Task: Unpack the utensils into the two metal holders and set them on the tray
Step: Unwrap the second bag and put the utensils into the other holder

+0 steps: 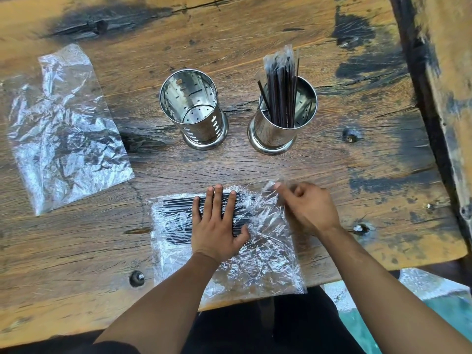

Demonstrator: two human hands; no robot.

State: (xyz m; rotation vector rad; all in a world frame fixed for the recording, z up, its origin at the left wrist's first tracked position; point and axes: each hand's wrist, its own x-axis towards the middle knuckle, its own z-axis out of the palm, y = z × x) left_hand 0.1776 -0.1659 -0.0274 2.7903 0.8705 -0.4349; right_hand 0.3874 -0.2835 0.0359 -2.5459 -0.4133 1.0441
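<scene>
Two perforated metal holders stand upright mid-table. The left holder (pixel 194 111) is empty. The right holder (pixel 282 116) holds several dark wrapped sticks (pixel 282 85). Near the front edge lies a clear plastic bag (pixel 260 254) with a bundle of black sticks (pixel 176 208) inside. My left hand (pixel 217 226) lies flat with fingers spread, pressing the bag and sticks down. My right hand (pixel 309 208) pinches the bag's far right corner between fingertips. No tray is in view.
An empty crumpled plastic bag (pixel 63 129) lies at the left of the worn wooden table (pixel 357 154). Bolt heads sit in the tabletop. A wooden beam (pixel 444 72) runs along the right side. More plastic (pixel 421 284) shows below the table's right corner.
</scene>
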